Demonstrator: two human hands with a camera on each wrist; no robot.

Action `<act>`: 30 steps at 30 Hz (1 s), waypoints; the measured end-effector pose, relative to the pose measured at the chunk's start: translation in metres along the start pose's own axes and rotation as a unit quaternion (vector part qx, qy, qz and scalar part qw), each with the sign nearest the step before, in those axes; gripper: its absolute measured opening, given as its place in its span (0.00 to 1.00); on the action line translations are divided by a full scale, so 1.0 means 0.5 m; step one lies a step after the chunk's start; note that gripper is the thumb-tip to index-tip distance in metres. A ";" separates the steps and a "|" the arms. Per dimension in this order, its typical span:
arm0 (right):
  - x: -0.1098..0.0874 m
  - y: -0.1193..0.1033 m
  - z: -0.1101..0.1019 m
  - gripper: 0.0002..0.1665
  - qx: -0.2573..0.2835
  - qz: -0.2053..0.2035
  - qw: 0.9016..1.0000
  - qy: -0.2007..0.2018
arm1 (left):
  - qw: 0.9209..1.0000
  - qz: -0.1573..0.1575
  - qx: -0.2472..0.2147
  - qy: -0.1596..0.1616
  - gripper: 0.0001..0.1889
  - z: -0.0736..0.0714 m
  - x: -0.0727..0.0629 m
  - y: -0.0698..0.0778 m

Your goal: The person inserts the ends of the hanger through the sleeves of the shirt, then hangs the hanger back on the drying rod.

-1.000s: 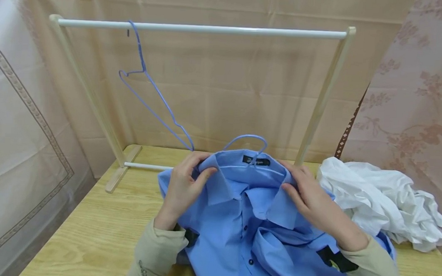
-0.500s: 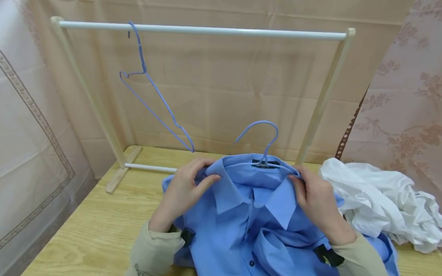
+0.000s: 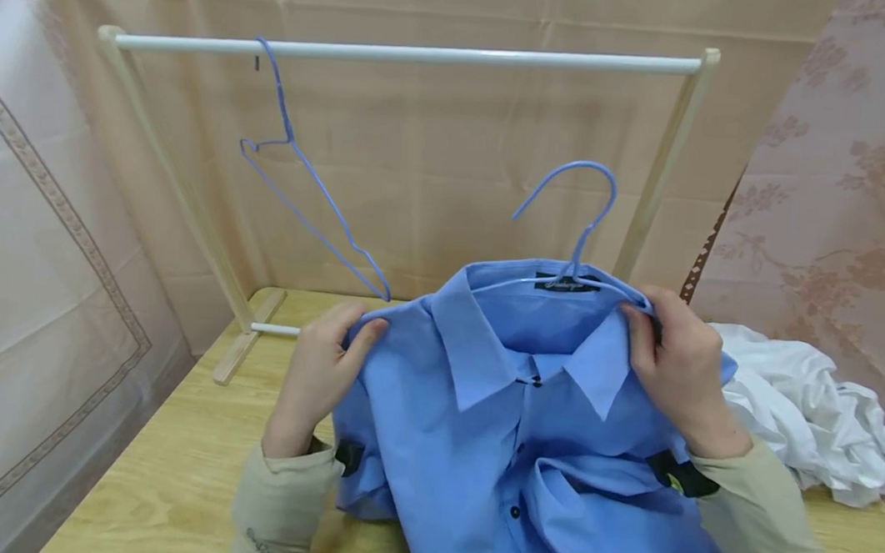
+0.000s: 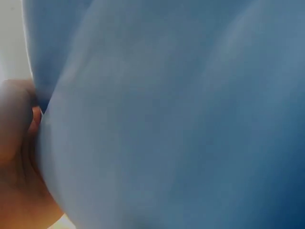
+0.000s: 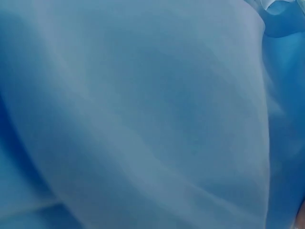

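A blue button-up shirt (image 3: 464, 445) with a dark neck label is held up over the table in the head view. Inside its collar sits a blue wire hanger (image 3: 581, 242), its hook rising above the neckline; most of its frame is hidden in the cloth. My left hand (image 3: 321, 370) pinches the shirt's shoulder between thumb and fingers. Beside the collar on the other side, my right hand (image 3: 681, 368) grips the cloth, close to the hanger's arm. Blue fabric (image 4: 157, 119) fills most of the left wrist view, and shirt cloth (image 5: 157, 114) covers nearly all of the right wrist view.
Behind the shirt stands a rack with a white rail (image 3: 409, 54) and wooden legs. A second blue hanger (image 3: 288, 139) hangs at the rail's left part. Crumpled white cloth (image 3: 803, 412) lies on the wooden table (image 3: 147, 470) at the right.
The shirt and hanger have come up and to the right, with more of the hook showing. My left hand has shifted from the collar out to the shoulder; the right still holds by the collar.
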State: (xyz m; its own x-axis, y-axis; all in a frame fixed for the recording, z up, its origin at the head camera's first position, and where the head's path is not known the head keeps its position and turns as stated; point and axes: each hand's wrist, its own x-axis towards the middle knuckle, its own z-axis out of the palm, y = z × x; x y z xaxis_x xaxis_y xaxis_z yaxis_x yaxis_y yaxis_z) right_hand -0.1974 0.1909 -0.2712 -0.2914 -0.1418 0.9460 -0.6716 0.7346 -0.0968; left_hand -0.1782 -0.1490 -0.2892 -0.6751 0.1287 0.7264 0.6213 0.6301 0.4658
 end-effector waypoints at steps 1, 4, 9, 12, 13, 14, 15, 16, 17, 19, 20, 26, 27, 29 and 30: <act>0.002 -0.001 -0.001 0.26 -0.002 -0.003 1.000 -0.005 | 1.000 0.005 0.004 -0.002 0.08 0.001 0.001 -0.001; 0.000 0.000 0.000 0.26 -0.004 -0.007 1.000 -0.022 | 1.000 0.013 0.000 -0.004 0.14 0.005 0.003 -0.008; -0.013 0.005 0.002 0.27 0.007 -0.005 0.999 -0.040 | 0.997 0.007 -0.062 0.038 0.17 0.026 0.007 -0.020; -0.016 0.008 0.002 0.27 0.017 -0.003 0.999 -0.045 | 0.995 0.013 -0.082 0.052 0.11 0.035 0.009 -0.024; -0.017 0.008 0.002 0.27 0.020 -0.003 0.999 -0.045 | 0.995 0.019 -0.078 0.052 0.09 0.037 0.010 -0.025; -0.019 0.008 0.002 0.27 0.021 -0.002 0.999 -0.045 | 0.996 0.027 -0.070 0.051 0.08 0.038 0.010 -0.026; -0.020 0.007 0.002 0.27 0.022 -0.002 0.999 -0.046 | 0.996 0.037 -0.058 0.049 0.07 0.039 0.011 -0.026; -0.020 0.006 0.003 0.27 0.023 -0.003 0.999 -0.046 | 0.997 0.046 -0.045 0.049 0.07 0.040 0.011 -0.025; -0.021 0.004 0.003 0.27 0.024 -0.004 0.999 -0.047 | 0.997 0.052 -0.035 0.052 0.08 0.041 0.011 -0.025; -0.022 0.000 0.004 0.27 0.026 -0.003 0.999 -0.047 | 0.996 0.063 -0.016 0.061 0.11 0.043 0.012 -0.024; -0.022 -0.001 0.004 0.28 0.029 0.000 0.998 -0.048 | 0.996 0.064 -0.015 0.068 0.12 0.044 0.012 -0.023; -0.024 -0.004 -0.003 0.31 0.051 0.020 0.996 -0.075 | 0.990 0.047 -0.064 0.114 0.14 0.042 0.013 -0.029; -0.024 -0.002 -0.007 0.32 0.055 0.020 0.995 -0.083 | 0.989 0.043 -0.075 0.120 0.15 0.040 0.013 -0.030; -0.025 0.004 -0.015 0.32 0.068 0.015 0.993 -0.097 | 0.987 0.034 -0.096 0.126 0.14 0.035 0.013 -0.033; -0.025 0.008 -0.020 0.32 0.077 0.014 0.992 -0.104 | 0.986 0.029 -0.107 0.128 0.13 0.032 0.013 -0.035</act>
State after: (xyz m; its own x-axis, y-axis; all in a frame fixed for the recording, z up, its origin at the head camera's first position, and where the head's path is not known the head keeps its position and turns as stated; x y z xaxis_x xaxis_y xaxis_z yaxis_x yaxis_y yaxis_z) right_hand -0.1896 0.2021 -0.2801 -0.4345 -0.2692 0.8595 -0.7526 0.6328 -0.1822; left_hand -0.1998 -0.1467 -0.3009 -0.5305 -0.0539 0.8460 0.7441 0.4484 0.4952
